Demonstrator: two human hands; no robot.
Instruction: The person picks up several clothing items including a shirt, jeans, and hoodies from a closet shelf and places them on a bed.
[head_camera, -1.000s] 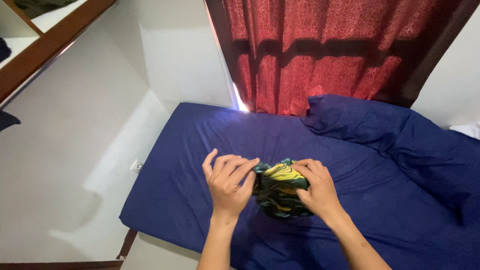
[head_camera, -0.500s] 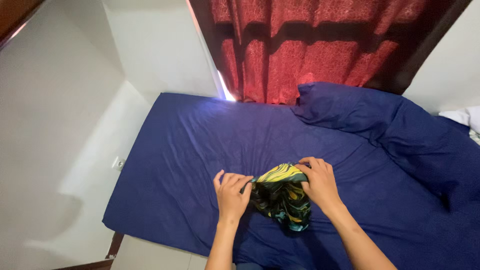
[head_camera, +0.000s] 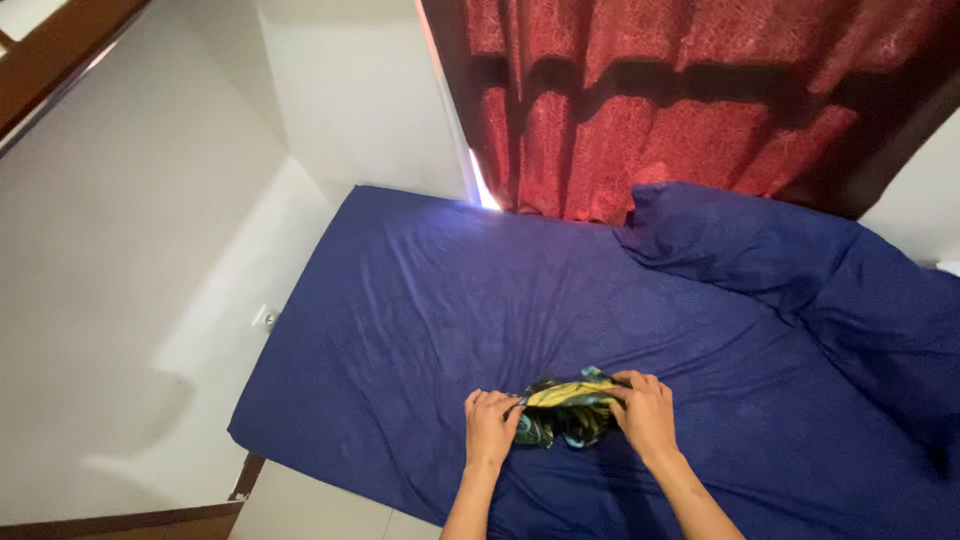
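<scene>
Both hands pinch a small patterned cloth (head_camera: 566, 408) near the bed's (head_camera: 420, 300) front edge, the left hand (head_camera: 491, 428) gripping its left end and the right hand (head_camera: 646, 413) its right. Held at opposite ends, the cloth stays bunched and stretched between them, low over the bed and well short of the red curtain (head_camera: 660, 100).

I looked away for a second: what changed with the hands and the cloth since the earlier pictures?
Both hands, left hand and right hand, came down onto the blue bed sheet, gathering the green-and-yellow patterned cloth into a smaller, flatter bundle. Both hands kept their grip; the red curtain is unchanged.
</scene>
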